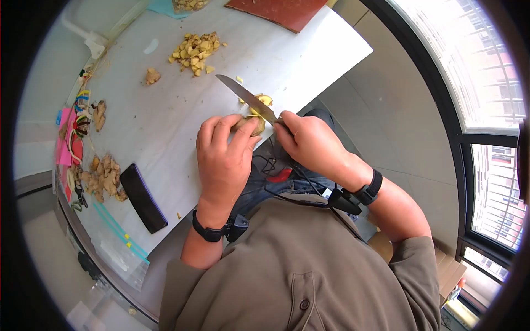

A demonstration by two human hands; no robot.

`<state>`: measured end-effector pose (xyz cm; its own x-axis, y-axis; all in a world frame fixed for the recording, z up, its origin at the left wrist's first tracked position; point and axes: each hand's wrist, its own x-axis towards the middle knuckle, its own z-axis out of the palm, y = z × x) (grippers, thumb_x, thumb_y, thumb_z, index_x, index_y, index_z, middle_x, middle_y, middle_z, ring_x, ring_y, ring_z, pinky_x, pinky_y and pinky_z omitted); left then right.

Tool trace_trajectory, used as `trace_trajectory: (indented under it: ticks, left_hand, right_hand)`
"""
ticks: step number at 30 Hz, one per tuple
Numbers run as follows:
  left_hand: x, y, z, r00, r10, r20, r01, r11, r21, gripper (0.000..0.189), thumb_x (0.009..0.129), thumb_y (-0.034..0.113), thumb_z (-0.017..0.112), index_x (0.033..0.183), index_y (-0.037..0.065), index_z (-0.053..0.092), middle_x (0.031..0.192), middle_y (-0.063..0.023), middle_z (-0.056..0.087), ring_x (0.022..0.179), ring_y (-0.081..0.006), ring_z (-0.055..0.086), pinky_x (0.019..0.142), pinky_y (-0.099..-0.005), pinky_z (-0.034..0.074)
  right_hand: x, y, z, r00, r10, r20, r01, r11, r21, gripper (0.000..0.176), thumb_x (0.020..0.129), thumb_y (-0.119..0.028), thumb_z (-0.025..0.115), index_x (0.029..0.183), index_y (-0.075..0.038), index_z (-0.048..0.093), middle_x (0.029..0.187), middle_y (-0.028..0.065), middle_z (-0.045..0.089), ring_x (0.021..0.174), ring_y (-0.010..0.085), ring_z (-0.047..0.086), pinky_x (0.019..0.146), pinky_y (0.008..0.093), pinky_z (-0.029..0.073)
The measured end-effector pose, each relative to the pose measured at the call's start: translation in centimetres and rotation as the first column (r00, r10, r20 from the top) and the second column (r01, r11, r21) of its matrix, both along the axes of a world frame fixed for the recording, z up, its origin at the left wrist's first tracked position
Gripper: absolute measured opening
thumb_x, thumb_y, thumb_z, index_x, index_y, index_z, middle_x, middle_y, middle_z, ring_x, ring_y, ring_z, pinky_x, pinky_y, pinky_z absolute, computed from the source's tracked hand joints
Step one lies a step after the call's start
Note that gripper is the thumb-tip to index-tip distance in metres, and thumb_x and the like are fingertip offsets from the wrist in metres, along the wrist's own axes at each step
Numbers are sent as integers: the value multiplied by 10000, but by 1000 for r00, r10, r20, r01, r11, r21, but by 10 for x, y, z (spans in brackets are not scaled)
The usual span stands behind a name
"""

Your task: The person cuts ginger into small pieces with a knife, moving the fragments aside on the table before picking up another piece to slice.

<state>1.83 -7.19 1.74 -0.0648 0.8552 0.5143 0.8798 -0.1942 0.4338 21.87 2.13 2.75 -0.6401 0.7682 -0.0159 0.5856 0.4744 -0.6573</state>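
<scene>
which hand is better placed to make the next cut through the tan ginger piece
Right, probably. The right hand grips the serrated silver knife, its blade over the knobbly tan ginger piece; the left hand pins that ginger to the white table.

A room in a high-rise flat: a white bench (165,121) beside tall dark-framed windows (486,121) facing neighbouring buildings, with chopped ginger (196,51) on it.

no legible txt, labels, brand names or nos. anywhere, none on any obj
</scene>
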Motion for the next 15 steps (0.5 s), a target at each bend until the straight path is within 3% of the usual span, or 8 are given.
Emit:
trace_trajectory:
  ticks: [5,13,15]
  left_hand:
    - [5,1,0,998,40,-38,-40,999,-14,410,815,140,961,1200,104,826,1079,-64,664,1036,-309,627,895,-461,545]
    - [8,1,1,995,48,-86,-51,998,-35,400,827,193,960,1189,115,809,1092,-40,655,1034,-283,635,890,-431,568]
    - [8,1,1,995,48,-90,-52,998,-40,404,828,194,960,1194,117,808,1097,-39,655,1033,-282,636,885,-427,571]
  right_hand:
    - [18,-10,-1,1000,25,-13,-24,999,27,248,1101,-196,704,964,-6,622,692,239,642,653,479,665,601,566,509]
    - [38,-18,0,1000,17,8,-17,1000,-8,243,1098,-207,724,982,-20,621,734,248,630,697,490,647,619,550,504]
    - [38,-17,4,999,45,22,-46,998,51,251,1110,-211,714,973,-21,624,692,219,654,658,461,690,598,547,532]
